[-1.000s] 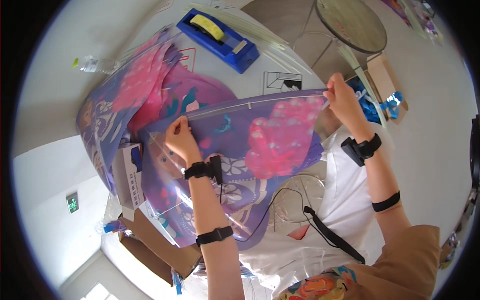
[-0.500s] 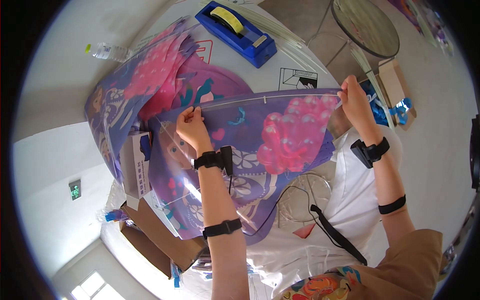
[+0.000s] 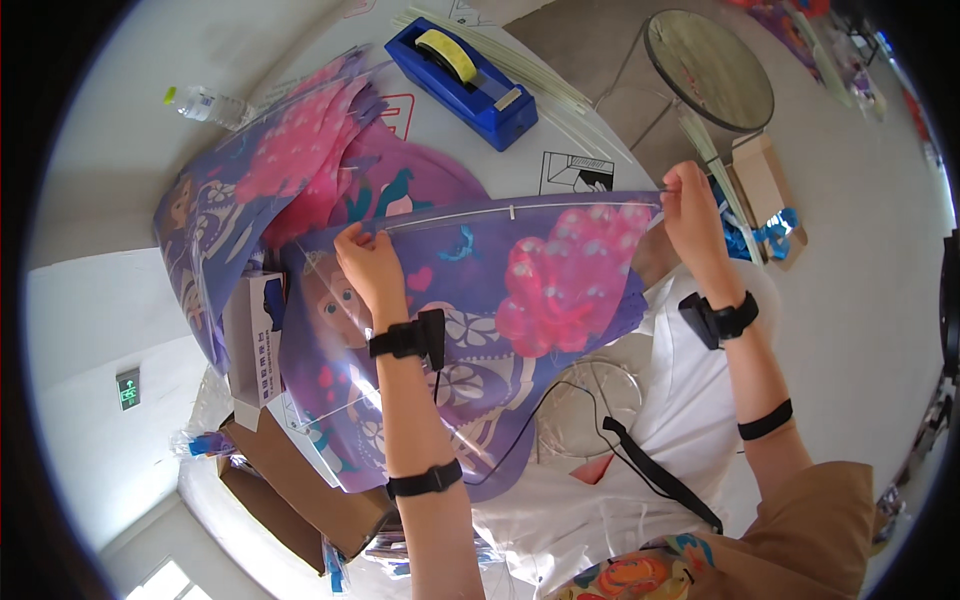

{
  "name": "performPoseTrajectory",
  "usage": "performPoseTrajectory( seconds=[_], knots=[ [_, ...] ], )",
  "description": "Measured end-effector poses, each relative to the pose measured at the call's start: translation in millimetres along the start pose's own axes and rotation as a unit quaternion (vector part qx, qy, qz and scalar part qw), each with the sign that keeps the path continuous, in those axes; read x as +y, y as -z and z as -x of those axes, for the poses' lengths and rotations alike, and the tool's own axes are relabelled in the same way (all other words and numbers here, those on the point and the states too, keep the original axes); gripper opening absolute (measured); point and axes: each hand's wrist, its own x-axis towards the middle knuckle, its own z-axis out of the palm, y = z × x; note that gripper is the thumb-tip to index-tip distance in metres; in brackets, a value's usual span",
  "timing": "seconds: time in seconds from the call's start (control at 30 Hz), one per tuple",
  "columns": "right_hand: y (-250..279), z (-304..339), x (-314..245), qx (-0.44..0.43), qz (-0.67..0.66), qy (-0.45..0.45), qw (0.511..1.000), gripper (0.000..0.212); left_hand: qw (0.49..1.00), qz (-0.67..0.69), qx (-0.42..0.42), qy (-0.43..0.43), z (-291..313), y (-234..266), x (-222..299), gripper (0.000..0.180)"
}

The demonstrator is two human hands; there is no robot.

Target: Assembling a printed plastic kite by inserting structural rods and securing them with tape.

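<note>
A thin purple printed sheet [image 3: 476, 270], like a kite sail, hangs over the table edge toward my lap, showing pink balloons and a cartoon figure. A slim white rod [image 3: 450, 219] runs along its far edge, with a small white piece [image 3: 512, 212] midway. My left hand [image 3: 370, 268] is closed in a pinch on that edge near the figure's head. At the right end of the edge, my right hand [image 3: 692, 225] pinches the corner, its fingertips partly hiding what they grip. More printed sheets [image 3: 285, 160] lie piled beyond my left hand.
A blue tape dispenser [image 3: 490, 110] and a bundle of thin pale rods [image 3: 550, 85] are on the table. At far left stands a plastic bottle [image 3: 212, 106]. A white box [image 3: 255, 345] sits left, an open cardboard box [image 3: 300, 485] below it. A round stool [image 3: 710, 70] stands far right.
The whole scene has shifted slightly left and down in view. Both hands keep their pinch on the sheet's edge, the right one turned a little more upright.
</note>
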Motion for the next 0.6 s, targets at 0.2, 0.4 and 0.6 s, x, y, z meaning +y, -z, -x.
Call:
performPoseTrajectory(
  seconds=[0.2,0.4,0.6],
  knots=[
    [-49.0,-0.8,-84.7,-0.022,-0.266,0.013,0.964,0.014,0.914,-0.051,-0.14,-0.377,56.7,3.6,55.8,0.04],
    [-96.7,-7.9,-101.1,-0.021,-0.074,0.125,0.989,0.006,0.888,-0.093,-0.196,-0.406,89.2,-28.6,68.9,0.04],
    [-106.1,-4.3,-87.7,-0.007,-0.066,0.117,0.991,0.004,0.862,-0.202,-0.225,-0.407,107.8,-37.0,57.0,0.055]
  ],
)
